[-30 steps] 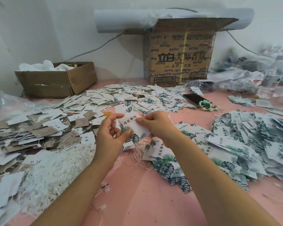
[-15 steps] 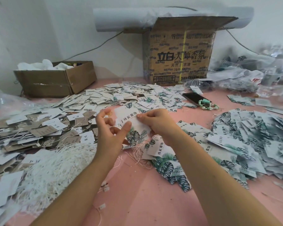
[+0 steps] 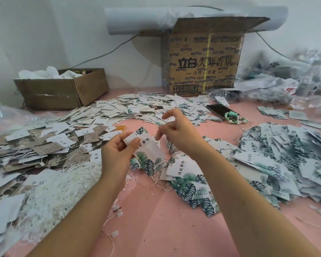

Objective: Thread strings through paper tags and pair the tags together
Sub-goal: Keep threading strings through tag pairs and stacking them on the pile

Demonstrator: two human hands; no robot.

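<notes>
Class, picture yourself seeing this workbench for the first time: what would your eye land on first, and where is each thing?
At centre, the left hand holds a leaf-print tag while the right hand hovers just above it. Around them, heaps of tags cover the pink table, with a tangle of white strings at lower left. A tall printed cardboard box stands at the back.

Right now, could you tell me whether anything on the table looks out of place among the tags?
Yes: a dark phone lies just right of the far pile of tags, with a green bead bracelet at its near end. Neither belongs to the tag work.
</notes>
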